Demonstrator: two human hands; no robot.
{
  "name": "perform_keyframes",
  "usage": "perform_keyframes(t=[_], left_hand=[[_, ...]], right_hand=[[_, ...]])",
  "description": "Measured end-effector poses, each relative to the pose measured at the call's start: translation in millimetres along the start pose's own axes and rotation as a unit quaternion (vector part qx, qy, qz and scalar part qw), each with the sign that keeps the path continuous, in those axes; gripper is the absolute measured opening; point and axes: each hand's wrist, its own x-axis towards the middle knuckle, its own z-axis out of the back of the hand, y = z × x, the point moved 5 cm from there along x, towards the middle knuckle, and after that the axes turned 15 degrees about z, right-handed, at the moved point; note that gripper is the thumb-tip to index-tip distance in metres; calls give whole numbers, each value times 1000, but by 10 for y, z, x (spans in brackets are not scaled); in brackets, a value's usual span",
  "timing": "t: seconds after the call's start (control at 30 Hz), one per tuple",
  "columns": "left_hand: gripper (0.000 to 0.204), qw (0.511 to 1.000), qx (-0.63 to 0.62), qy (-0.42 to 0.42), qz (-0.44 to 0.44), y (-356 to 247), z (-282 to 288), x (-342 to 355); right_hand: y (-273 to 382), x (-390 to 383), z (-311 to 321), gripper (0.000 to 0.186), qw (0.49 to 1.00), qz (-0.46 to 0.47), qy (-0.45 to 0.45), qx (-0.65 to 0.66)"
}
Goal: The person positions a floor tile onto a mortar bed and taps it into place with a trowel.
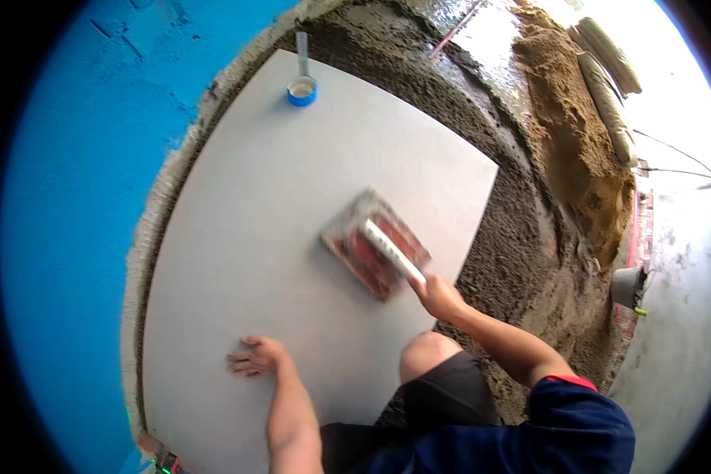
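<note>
My right hand [436, 294] grips the white handle of a square float [371, 253] with a worn red-and-grey pad, blurred over the middle of a large pale grey tile [237, 197]. My left hand [257, 355] lies on the tile's lower left, fingers spread and slightly blurred, holding nothing. At the tile's top sits a round blue-rimmed object [302, 92] with a pale strip [302, 51] standing out from it. My bare knee [428, 355] is beside the tile's lower right edge.
A blue wall [79, 221] runs along the left. Grey mortar [498, 245] surrounds the tile's right side, with sand [577, 158] and filled sacks [612, 107] beyond. A bucket [626, 286] stands at the right. A device with green lights [167, 462] is at the lower left corner.
</note>
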Motion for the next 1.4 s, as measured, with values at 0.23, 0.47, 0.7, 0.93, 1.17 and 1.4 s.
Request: perform_keyframes(t=[0.23,0.47,0.7,0.93,1.17,1.4], left_hand=[[77,996,69,54,27,16,-111,-24],[78,999,2,32,14,52,-54,-20],[74,1000,-1,10,23,47,-52,19],[74,999,-50,-3,-8,63,-96,1],[76,996,-69,-54,-30,119,-294,91],[71,973,-126,-65,-180,202,-292,27]], right_hand=[[-121,115,-312,72,975,31,219,23],[1402,2445,844,38,931,312,-190,12],[2200,3943,1079,56,913,257,-275,-155],[701,2740,968,47,921,191,-298,-160],[-1205,1450,1171,50,920,26,-330,-211],[-1063,723,1019,47,936,134,-317,-79]])
